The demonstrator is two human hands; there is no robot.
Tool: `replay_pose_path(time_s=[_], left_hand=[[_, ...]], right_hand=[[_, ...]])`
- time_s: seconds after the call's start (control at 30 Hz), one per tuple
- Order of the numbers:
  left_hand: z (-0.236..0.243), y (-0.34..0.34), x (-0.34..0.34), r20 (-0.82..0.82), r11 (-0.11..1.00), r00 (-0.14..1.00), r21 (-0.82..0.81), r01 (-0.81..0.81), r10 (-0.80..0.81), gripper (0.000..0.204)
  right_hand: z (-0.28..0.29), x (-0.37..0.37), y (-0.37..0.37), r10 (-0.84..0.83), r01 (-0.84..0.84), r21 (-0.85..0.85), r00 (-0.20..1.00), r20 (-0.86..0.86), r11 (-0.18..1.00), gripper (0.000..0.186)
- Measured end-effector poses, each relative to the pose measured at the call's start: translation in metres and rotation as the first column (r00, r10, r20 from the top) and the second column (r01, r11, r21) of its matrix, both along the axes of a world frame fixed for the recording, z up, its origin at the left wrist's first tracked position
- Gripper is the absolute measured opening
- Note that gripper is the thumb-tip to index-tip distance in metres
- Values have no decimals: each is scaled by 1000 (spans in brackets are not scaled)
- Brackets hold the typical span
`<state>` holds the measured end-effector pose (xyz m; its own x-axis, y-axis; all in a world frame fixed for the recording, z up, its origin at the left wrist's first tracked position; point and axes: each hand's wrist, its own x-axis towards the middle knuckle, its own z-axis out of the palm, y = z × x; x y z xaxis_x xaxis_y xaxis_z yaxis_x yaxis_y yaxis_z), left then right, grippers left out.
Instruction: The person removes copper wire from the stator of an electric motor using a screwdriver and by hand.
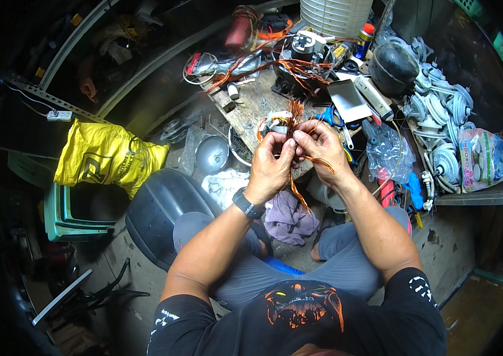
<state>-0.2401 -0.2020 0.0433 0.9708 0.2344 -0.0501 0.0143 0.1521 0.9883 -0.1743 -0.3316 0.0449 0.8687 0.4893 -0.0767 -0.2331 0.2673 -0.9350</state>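
Note:
Both of my hands are closed at the near edge of the wooden board [254, 105], close together. Between my left hand [270, 163] and my right hand [321, 148] is a bundle of copper wires [293, 113], its strands fanning upward past my fingertips. Loose wire ends trail below my hands. My thumbs and index fingers pinch the bundle; the exact grip point is hidden by the fingers. Just beyond it lies a small white part with yellow and orange wire. Blue-handled scissors [330, 116] rest to the right of my right hand.
More copper wire [305, 66] drapes over a motor-like part at the back. White pulley-like parts [435, 113] are heaped at right, near a black helmet-like dome [394, 65]. A yellow sack [106, 155] and a grey metal bowl [212, 154] stand left. A purple cloth [290, 218] lies below my hands.

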Motion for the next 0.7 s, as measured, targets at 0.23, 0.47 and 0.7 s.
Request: replay_pose_path(time_s=[0.23, 0.47, 0.7], left_hand=[[-5, 4, 1, 7, 993, 1000, 111, 29, -30, 19], [3, 0, 1, -24, 987, 1000, -162, 10, -14, 17], [-3, 3, 0, -22, 991, 999, -132, 38, -41, 19]], right_hand=[[-2, -1, 2, -4, 5, -18, 1000, 10, 1000, 15], [-11, 4, -1, 55, -55, -13, 998, 6, 998, 18], [-5, 1, 1, 40, -41, -57, 999, -21, 998, 17]])
